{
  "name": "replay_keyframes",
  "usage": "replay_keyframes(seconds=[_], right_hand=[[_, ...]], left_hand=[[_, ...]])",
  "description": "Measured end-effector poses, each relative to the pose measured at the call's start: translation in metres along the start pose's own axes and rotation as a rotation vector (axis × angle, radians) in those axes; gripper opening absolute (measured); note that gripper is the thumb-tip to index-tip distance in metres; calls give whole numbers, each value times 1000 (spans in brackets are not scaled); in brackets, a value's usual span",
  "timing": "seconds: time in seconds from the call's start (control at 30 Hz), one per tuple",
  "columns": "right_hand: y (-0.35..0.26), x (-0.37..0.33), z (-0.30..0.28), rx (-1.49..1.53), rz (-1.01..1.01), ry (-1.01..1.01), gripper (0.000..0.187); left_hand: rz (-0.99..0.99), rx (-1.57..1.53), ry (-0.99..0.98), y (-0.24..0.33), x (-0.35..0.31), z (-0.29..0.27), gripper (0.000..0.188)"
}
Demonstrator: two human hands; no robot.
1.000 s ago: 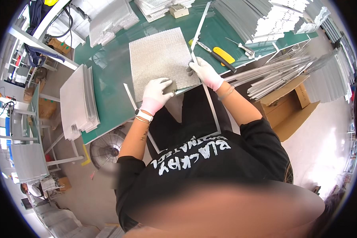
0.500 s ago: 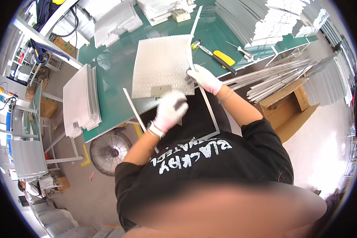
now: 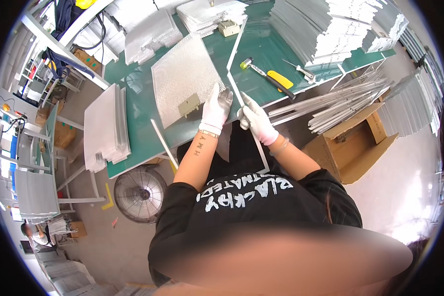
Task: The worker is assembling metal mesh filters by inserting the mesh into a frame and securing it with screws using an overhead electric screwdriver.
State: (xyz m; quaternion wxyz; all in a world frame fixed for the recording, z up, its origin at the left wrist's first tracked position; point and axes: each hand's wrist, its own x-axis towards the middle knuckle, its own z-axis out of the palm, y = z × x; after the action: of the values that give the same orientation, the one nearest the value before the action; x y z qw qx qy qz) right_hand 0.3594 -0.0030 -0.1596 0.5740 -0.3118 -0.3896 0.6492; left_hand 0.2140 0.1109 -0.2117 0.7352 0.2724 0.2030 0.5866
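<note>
My right hand (image 3: 256, 120), in a white glove, is closed around one side of a thin silvery metal frame (image 3: 235, 89). The frame's bent strips run from the table down to my lap, and another side (image 3: 164, 141) rises at the left. Beside that grip, my gloved left hand (image 3: 216, 109) has its fingers stretched out at the right edge of a silvery mesh panel (image 3: 182, 74); whether it presses on the panel I cannot tell. The panel lies tilted on the green table (image 3: 145, 106). A small grey-green rectangular plate (image 3: 188, 105) sits on its near part.
A hammer (image 3: 266, 79), a yellow-handled tool (image 3: 280, 80) and a screwdriver (image 3: 301, 71) lie right of the frame. Stacked panels (image 3: 103, 128) stand at the table's left. Metal strips (image 3: 345, 101) and an open carton (image 3: 352, 148) are at the right, a floor fan (image 3: 140, 194) below left.
The mesh panel has turned and shifted left, away from the frame strip. My left hand moved up and right to its edge. My right hand slid lower along the frame, whose upper corner now bends more.
</note>
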Motion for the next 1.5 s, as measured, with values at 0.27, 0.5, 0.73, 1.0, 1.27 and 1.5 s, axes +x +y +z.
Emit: replay_keyframes(seconds=[0.27, 0.5, 0.73, 1.0, 1.27, 1.5], right_hand=[[10, 0, -16, 172, 108, 11, 58], [11, 2, -5, -34, 110, 45, 57], [-25, 56, -10, -429, 97, -25, 51], [-22, 143, -32, -369, 304, -26, 28], [-25, 137, -12, -131, 350, -198, 11], [-61, 91, -33, -260, 211, -100, 10]], left_hand=[[-23, -3, 46, -10, 6, 46, 28], [181, 459, -7, -22, 31, -6, 25], [7, 26, 46, -10, 11, 28, 26], [-303, -92, -140, 25, -118, 60, 45], [273, 1237, 325, 174, -111, -130, 42], [199, 644, 69, 182, -98, -19, 50]])
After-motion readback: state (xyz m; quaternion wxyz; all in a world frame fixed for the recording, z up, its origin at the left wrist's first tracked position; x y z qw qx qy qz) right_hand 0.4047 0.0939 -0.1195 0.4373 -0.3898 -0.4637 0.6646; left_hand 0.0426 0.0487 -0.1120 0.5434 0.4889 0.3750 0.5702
